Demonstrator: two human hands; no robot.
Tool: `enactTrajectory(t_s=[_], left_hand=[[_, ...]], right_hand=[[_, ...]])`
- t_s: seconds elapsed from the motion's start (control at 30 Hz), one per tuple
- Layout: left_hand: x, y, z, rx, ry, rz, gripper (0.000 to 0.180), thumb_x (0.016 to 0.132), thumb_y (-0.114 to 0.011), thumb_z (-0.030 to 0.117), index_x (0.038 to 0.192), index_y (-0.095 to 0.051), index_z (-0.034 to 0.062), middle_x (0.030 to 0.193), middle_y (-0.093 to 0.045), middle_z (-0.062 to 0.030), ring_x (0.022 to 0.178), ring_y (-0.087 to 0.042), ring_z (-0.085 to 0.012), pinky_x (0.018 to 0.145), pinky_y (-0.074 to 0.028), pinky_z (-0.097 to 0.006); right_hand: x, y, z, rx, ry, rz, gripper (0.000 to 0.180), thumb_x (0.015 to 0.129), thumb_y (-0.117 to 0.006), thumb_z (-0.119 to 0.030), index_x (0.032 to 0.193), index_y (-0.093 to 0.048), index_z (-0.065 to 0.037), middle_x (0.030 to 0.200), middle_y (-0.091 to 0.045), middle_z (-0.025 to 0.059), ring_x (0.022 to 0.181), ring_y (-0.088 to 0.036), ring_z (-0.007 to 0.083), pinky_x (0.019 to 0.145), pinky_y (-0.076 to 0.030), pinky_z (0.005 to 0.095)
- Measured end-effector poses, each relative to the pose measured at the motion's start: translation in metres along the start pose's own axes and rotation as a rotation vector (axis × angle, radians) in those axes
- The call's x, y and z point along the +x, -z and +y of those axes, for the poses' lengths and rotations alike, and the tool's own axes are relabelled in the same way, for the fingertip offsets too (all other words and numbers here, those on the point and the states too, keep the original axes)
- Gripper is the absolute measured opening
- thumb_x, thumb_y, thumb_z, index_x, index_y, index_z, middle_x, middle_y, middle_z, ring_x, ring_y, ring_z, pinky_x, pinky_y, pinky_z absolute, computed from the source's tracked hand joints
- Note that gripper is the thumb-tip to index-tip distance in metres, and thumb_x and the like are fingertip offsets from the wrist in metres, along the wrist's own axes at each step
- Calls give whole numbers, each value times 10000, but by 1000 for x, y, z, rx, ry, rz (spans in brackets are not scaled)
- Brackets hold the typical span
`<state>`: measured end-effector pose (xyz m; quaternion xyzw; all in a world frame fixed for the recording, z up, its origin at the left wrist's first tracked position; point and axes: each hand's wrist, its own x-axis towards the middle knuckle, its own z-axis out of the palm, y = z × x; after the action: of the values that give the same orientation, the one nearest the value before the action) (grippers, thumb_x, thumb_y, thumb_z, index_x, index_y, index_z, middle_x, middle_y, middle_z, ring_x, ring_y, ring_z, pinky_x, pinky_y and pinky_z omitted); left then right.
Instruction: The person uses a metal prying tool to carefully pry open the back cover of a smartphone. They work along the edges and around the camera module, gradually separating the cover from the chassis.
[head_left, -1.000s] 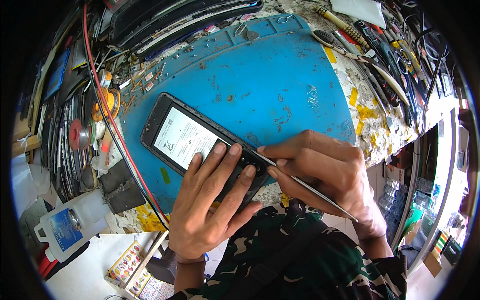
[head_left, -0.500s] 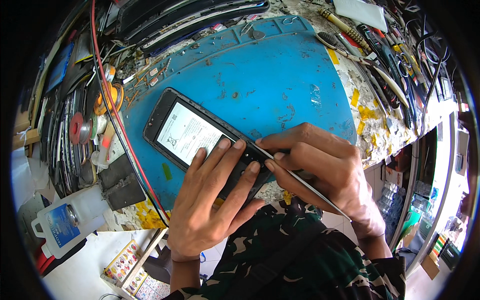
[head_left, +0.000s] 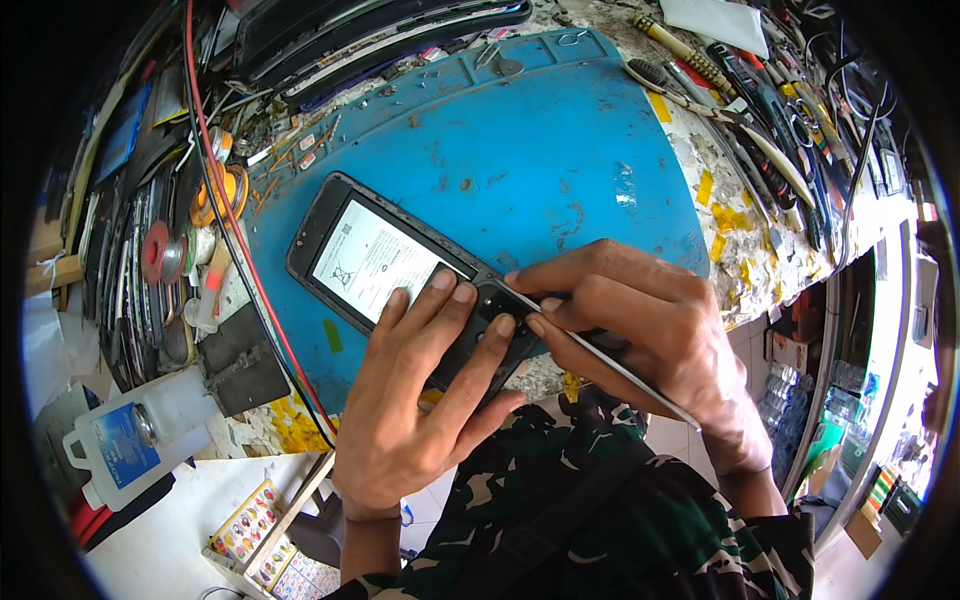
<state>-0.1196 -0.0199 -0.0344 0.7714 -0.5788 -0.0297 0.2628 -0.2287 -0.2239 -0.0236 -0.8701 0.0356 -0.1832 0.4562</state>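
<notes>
A black phone [head_left: 310,232] lies slantwise on a blue work mat [head_left: 530,150], its back cover off and a white-labelled battery [head_left: 368,262] exposed. Across its lower part rests my left hand [head_left: 415,400], fingers stretched out and pressing on the dark housing, thumb by the near edge. My right hand [head_left: 650,330] pinches a long, thin metal pry tool [head_left: 625,372] between thumb and fingers. The tool's front end meets the phone's right edge near the lower corner; its very tip is hidden by my fingers.
Solder spools [head_left: 160,252] and a red cable [head_left: 222,190] lie at left, beside a clear bottle with a blue label [head_left: 125,450]. Hand tools [head_left: 770,150] and a brush [head_left: 650,73] crowd the right side. Dark phone parts [head_left: 370,45] are stacked at the back.
The tool's rear end has dipped slightly left and its front end has slid a little up along the phone's edge. My left fingers have shifted slightly left and down.
</notes>
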Motion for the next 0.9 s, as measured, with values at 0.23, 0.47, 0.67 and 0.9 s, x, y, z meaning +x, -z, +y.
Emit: enactTrajectory(t_s=[0.23,0.47,0.67,0.9], left_hand=[[0,0,0,-2,5,-6,564,860,-841,313,1368,-684,125,1386,-581,-158,1362,-559,-378,1093,-473,-607],[0,2,0,-6,0,-19,586,862,-843,314,1391,-665,133,1392,-576,-148,1374,-549,-368,1104,-469,-601],[0,2,-1,-8,-3,-27,595,857,-848,310,1394,-661,137,1410,-564,-139,1392,-535,-354,1114,-465,-593],[3,6,-1,-35,0,-49,583,852,-852,297,1381,-668,137,1424,-555,-136,1406,-521,-350,1120,-460,-589]], right_hand=[[2,3,0,-1,-15,-29,142,838,-781,38,803,-648,5,1058,-769,139,838,-744,232,684,-617,324],[3,4,-1,-36,-12,-29,142,838,-780,40,802,-649,0,1041,-773,136,829,-749,232,684,-616,318],[2,2,-3,-43,-24,-6,156,828,-782,51,790,-640,-1,1036,-773,137,857,-759,234,689,-614,312],[3,6,-3,-47,-93,-63,157,823,-776,62,783,-633,9,1006,-776,156,855,-764,248,703,-617,326]])
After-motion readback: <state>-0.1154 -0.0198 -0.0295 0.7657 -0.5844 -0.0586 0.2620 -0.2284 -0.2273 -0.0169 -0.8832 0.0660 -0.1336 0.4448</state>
